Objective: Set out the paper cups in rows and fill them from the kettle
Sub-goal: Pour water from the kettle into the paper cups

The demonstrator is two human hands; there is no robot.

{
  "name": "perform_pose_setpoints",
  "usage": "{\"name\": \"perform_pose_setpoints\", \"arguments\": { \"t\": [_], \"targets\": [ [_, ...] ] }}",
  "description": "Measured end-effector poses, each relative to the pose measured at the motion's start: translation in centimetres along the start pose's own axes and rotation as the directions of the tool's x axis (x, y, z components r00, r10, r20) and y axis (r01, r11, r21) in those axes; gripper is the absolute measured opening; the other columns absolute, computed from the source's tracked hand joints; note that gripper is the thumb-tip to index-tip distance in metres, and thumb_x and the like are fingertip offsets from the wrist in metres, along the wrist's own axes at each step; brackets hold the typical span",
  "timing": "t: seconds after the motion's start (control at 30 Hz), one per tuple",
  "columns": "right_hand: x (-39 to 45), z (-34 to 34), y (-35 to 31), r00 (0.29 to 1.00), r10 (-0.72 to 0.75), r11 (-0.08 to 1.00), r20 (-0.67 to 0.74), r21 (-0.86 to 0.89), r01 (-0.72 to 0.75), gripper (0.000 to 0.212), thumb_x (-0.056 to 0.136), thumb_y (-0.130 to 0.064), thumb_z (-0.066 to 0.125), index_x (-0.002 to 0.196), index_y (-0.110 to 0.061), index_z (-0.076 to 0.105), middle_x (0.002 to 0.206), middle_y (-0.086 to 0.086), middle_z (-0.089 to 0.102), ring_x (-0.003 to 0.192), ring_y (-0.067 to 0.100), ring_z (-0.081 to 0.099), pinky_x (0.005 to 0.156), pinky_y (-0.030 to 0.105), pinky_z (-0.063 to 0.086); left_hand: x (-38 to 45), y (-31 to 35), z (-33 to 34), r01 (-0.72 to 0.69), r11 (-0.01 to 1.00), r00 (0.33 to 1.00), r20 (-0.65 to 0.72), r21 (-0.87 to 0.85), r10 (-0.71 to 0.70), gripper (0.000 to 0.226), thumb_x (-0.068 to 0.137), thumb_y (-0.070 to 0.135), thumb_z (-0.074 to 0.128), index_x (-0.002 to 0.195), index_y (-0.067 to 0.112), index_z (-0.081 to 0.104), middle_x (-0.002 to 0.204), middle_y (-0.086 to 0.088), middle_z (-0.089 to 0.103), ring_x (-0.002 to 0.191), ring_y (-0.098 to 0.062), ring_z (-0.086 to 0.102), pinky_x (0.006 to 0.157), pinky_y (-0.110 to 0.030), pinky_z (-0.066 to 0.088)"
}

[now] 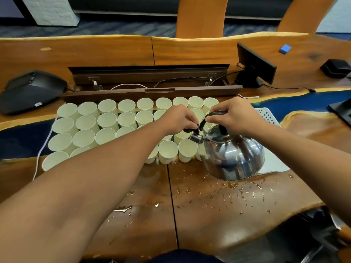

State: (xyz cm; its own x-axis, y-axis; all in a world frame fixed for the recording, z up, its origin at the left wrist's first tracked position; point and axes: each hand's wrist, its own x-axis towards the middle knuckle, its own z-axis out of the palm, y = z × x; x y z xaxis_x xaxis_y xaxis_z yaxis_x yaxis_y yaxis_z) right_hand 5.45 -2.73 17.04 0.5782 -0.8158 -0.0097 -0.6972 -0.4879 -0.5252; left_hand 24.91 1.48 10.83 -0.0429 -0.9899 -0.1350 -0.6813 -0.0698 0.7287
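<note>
The kettle (pixel 232 154) is held tilted above the near right corner of the paper cups (pixel 106 126), which are set in rows on the table (pixel 218 221); its arched handle (pixel 212 115) is gripped from above by the right hand (pixel 235 115), whose grip is closed around it; the black spout cap (pixel 192 129) is pinched by the fingers of the left hand (pixel 182 118), so that the spout (pixel 195 138) is kept open over a near-row cup (pixel 187 149).

Much spilled water (pixel 245 186) is already seen on the table in front of the cups; more could probably be spilled if the kettle is tilted too quickly, or if the spout is not kept exactly over one rim; the light cups could also be knocked over by the left forearm, which passes directly above several of them; a white cable (pixel 42 147) lies just beside the left cups and could be wetted.

Several cups are hidden under the hand and forearm; it cannot be told which cups contain water, nor whether water is running now; a white perforated basket (pixel 268 116) behind the right hand is mostly covered.
</note>
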Motion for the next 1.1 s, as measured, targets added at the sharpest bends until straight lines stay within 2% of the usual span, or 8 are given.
{"name": "perform_pose_setpoints", "arguments": {
  "t": [0.13,0.3,0.53,0.73,0.93,1.03,1.1],
  "targets": [
    [-0.4,0.3,0.0,1.000,0.007,1.000,0.004,-0.012,-0.007,0.023,0.081,-0.041,0.077,0.095,-0.022,0.078,0.093,-0.001,0.073,0.088,0.017,0.064,0.081,0.040,0.054,-0.4,0.0,0.5,-0.001,1.000,1.000,-0.004,-0.014,0.001,0.015,0.086,0.016,0.075,0.101,0.019,0.079,0.092,0.003,0.074,0.087,-0.011,0.067,0.072,-0.017,0.049],
    [-0.6,0.6,0.1,1.000,-0.003,0.999,0.005,-0.050,0.003,0.026,0.081,-0.043,0.077,0.096,-0.023,0.078,0.100,-0.001,0.074,0.094,0.016,0.063,0.084,0.038,0.053,-0.9,0.0,1.2,0.013,0.998,1.000,-0.018,-0.055,-0.014,0.017,0.087,0.013,0.075,0.102,0.018,0.079,0.092,0.004,0.074,0.083,-0.007,0.065,0.073,-0.018,0.049],
    [-0.9,0.5,-0.1,1.000,-0.003,0.998,-0.010,-0.069,0.002,0.028,0.080,-0.045,0.077,0.098,-0.024,0.078,0.101,-0.002,0.073,0.094,0.015,0.063,0.082,0.037,0.053,-1.4,0.3,1.1,0.024,0.999,0.999,-0.034,-0.047,-0.026,0.016,0.087,0.014,0.075,0.101,0.019,0.079,0.091,0.004,0.073,0.084,-0.008,0.066,0.070,-0.015,0.047],
    [-1.3,0.1,-0.6,1.000,-0.016,0.995,-0.017,-0.094,0.015,0.033,0.080,-0.044,0.078,0.103,-0.021,0.077,0.111,0.001,0.073,0.098,0.014,0.063,0.086,0.036,0.054,-1.8,0.6,1.1,0.019,0.998,0.999,-0.036,-0.053,-0.021,0.016,0.087,0.014,0.074,0.102,0.018,0.079,0.089,0.005,0.072,0.086,-0.010,0.066,0.069,-0.015,0.047],
    [-1.6,-0.5,-0.7,1.000,-0.016,0.996,-0.013,-0.089,0.015,0.031,0.080,-0.045,0.077,0.101,-0.021,0.078,0.104,0.001,0.074,0.090,0.012,0.062,0.080,0.031,0.051,-2.0,0.8,0.9,0.003,0.999,1.000,-0.028,-0.053,-0.004,0.015,0.086,0.016,0.075,0.100,0.020,0.079,0.094,0.002,0.075,0.089,-0.012,0.067,0.081,-0.028,0.055],
    [-2.0,-0.8,-0.7,1.000,-0.006,0.999,-0.016,-0.039,0.006,0.026,0.080,-0.043,0.077,0.095,-0.021,0.079,0.091,-0.003,0.073,0.080,0.010,0.061,0.074,0.031,0.049,-2.0,0.9,0.6,-0.020,0.998,0.999,-0.028,-0.056,0.019,0.014,0.086,0.016,0.076,0.099,0.019,0.079,0.093,0.001,0.076,0.089,-0.013,0.068,0.082,-0.028,0.055],
    [-2.3,-0.8,-0.7,0.999,0.000,1.000,-0.041,0.006,0.000,0.025,0.080,-0.041,0.078,0.095,-0.021,0.078,0.091,-0.003,0.073,0.081,0.010,0.062,0.073,0.031,0.050,-2.0,1.0,0.2,-0.033,0.998,0.999,-0.027,-0.058,0.031,0.014,0.087,0.016,0.075,0.100,0.018,0.079,0.092,0.001,0.076,0.087,-0.012,0.068,0.079,-0.023,0.054]
  ]
}}
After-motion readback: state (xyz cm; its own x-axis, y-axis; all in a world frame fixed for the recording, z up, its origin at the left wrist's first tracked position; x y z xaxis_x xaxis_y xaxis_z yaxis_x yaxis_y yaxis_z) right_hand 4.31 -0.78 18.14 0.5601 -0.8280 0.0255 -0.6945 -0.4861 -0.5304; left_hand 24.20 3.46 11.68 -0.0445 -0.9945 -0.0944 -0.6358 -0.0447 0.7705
